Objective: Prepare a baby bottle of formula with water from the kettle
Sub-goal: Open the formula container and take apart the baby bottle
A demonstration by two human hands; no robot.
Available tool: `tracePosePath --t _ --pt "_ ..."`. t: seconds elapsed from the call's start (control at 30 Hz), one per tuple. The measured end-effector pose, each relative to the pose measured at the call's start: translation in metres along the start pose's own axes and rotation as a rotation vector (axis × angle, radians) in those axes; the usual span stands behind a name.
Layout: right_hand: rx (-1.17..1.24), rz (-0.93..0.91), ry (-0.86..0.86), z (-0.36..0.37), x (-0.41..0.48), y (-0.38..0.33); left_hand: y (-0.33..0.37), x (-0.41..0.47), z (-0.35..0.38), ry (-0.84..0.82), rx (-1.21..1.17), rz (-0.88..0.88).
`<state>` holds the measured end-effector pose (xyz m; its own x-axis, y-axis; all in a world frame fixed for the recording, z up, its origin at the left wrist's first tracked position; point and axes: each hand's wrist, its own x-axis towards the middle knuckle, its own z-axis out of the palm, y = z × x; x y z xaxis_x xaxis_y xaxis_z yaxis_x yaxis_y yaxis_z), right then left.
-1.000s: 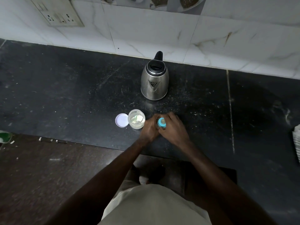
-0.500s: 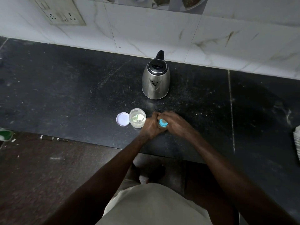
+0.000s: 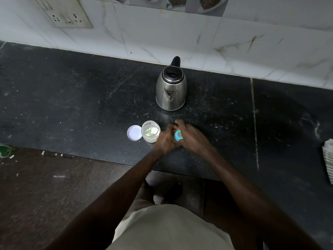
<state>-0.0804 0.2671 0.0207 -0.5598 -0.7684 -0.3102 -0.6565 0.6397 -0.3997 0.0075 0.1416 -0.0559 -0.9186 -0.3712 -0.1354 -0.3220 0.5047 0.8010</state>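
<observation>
— So, where is your baby bottle [image 3: 178, 136]?
— Near the front of the dark worktop [image 3: 72, 105]. Your left hand [image 3: 164, 139] and right hand [image 3: 191, 137] are both wrapped tight round it.
— And the kettle [image 3: 170, 91]?
— Standing behind your hands. The open jar [image 3: 150, 131] and its lid [image 3: 134, 132] sit just left.
</observation>
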Motion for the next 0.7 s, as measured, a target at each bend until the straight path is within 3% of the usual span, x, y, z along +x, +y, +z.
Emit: tracePosePath --t 0.17,0.4,0.57,0.7 --pt "0.101 -0.158 -0.092 -0.015 -0.002 0.01 0.001 0.001 0.0 -0.022 0.025 -0.042" --pt "0.155 -0.159 -0.138 -0.015 0.0 0.016 0.0 0.001 0.003 0.007 0.012 -0.041" --pt "0.161 -0.183 -0.081 -0.008 0.0 0.021 -0.001 0.002 0.002 0.009 0.018 -0.029" --pt "0.017 -0.156 0.107 0.006 0.0 0.016 0.001 0.002 0.003 0.0 -0.009 -0.02"
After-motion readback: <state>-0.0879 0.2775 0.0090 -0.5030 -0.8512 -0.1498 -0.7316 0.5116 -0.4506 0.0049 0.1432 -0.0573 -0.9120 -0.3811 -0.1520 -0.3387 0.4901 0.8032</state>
